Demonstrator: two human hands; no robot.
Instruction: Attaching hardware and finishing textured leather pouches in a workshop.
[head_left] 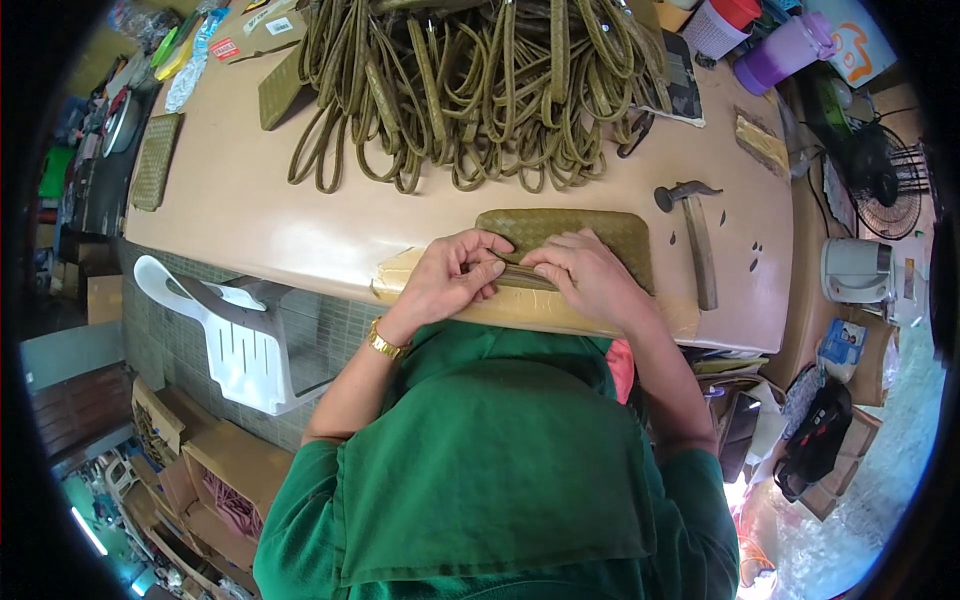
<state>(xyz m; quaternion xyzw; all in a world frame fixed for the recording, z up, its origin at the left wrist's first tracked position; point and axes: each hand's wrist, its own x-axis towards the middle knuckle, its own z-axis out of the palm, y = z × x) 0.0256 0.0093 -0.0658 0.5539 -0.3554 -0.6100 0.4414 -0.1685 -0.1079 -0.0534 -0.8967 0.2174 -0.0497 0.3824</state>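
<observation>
A flat olive pouch (618, 240) with a woven pattern lies at the table's near edge, partly over a strip of tan tape or board (400, 272). My left hand (452, 272) pinches the left part of its near edge between thumb and fingers. Close by on the right, my right hand (590, 272) is closed on the same edge, thumb pressing down from above. Between the two thumbs a narrow folded or layered band of the pouch shows. Its exact make is hidden by the fingers.
A big heap of olive straps (470, 90) covers the far middle. A hammer (697, 240) lies right of the pouch, near small dark bits. Another woven piece (157, 162) rests far left. A white plastic chair (245, 340) stands left; a fan (885, 185) is at right.
</observation>
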